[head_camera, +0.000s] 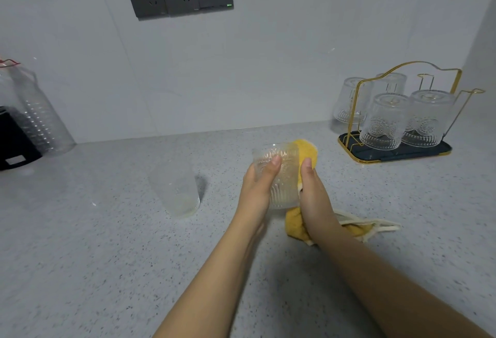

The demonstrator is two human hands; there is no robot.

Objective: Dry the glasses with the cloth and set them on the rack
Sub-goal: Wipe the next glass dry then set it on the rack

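Both hands grip: left hand ribbed glass, right hand yellow cloth.

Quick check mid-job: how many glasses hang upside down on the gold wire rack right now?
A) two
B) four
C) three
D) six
B: four clear patterned glasses sit inverted on the gold wire rack, while a fifth patterned glass is in the left hand, the right hand working the yellow cloth against it.
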